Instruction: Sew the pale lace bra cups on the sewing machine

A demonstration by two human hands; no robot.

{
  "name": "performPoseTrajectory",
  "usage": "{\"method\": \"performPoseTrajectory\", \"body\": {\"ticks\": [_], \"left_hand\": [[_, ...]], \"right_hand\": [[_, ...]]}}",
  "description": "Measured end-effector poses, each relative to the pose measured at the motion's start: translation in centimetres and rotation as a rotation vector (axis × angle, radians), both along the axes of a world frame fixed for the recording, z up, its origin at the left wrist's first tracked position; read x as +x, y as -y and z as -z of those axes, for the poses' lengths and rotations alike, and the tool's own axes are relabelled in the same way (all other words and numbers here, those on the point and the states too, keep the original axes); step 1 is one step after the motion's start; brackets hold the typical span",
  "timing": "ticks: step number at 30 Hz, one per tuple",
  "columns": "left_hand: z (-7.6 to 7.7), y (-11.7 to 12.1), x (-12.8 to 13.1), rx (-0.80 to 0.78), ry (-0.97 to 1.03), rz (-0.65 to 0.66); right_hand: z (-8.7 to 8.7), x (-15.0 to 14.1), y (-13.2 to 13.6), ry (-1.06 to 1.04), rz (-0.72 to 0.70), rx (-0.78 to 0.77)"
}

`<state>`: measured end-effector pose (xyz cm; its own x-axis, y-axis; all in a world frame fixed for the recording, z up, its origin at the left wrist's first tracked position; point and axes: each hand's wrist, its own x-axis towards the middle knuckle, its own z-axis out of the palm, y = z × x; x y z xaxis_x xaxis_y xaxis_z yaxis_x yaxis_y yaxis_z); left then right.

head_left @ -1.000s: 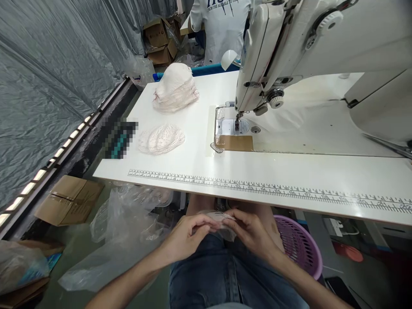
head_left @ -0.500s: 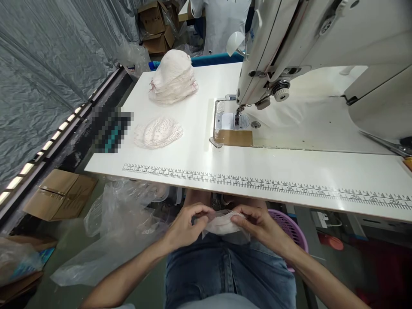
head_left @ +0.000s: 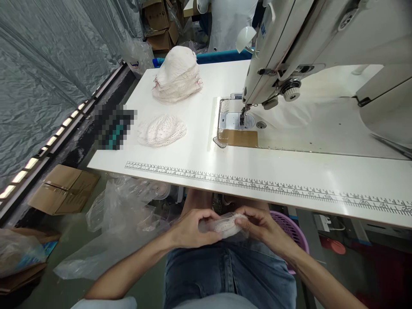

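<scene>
Over my lap, just below the table's front edge, I hold a small white lace fabric piece [head_left: 229, 226] with sheer, see-through material around it. My left hand [head_left: 193, 227] curves round its left end, fingers above and thumb below. My right hand [head_left: 260, 225] pinches the right end between thumb and fingers. On the table to the left lies a flat, pale lace piece [head_left: 162, 131] with a scalloped edge. Behind it sits a stack of pale cup-shaped fabric pieces [head_left: 177, 77] with loose reddish threads.
A white sewing machine [head_left: 289, 47] stands on the white table [head_left: 193, 154], which has a printed ruler [head_left: 257, 184] along its front. Below are a purple basket [head_left: 291, 227], clear plastic bags [head_left: 119, 231] and a cardboard box [head_left: 64, 189]. Another person [head_left: 230, 25] is beyond the table.
The lace piece has turned in my hands and its textured side now shows more. My left hand has opened wider round its end. The view has shifted slightly.
</scene>
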<state>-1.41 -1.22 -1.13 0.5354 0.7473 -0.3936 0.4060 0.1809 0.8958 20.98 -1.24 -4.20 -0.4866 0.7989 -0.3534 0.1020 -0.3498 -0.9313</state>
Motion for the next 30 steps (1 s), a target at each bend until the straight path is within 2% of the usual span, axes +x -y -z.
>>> {"method": "performPoseTrajectory", "body": {"ticks": [4, 6, 12, 15, 20, 26, 30], "left_hand": [[0.7, 0.2, 0.3, -0.012, 0.058, -0.057], [1.0, 0.2, 0.3, -0.067, 0.076, -0.070], [0.7, -0.1, -0.4, -0.236, 0.049, 0.014], [0.7, -0.1, -1.1, -0.332, 0.061, 0.051], [0.9, 0.1, -1.8, -0.374, 0.043, 0.044], [0.2, -0.5, -2.2, -0.373, 0.061, 0.127], [0.4, -0.7, -2.6, -0.406, 0.083, 0.150]], "right_hand": [[0.6, 0.3, 0.0, -0.029, 0.016, -0.070], [0.7, 0.4, -0.1, -0.045, -0.026, -0.097], [0.4, -0.2, -0.6, -0.084, -0.198, -0.135], [0.3, -0.3, -0.8, -0.099, -0.183, -0.134], [0.6, 0.3, -0.6, -0.111, -0.178, -0.178], [0.9, 0.5, -0.5, -0.099, -0.194, -0.180], [0.9, 0.3, -0.6, -0.101, -0.206, -0.181]]}}
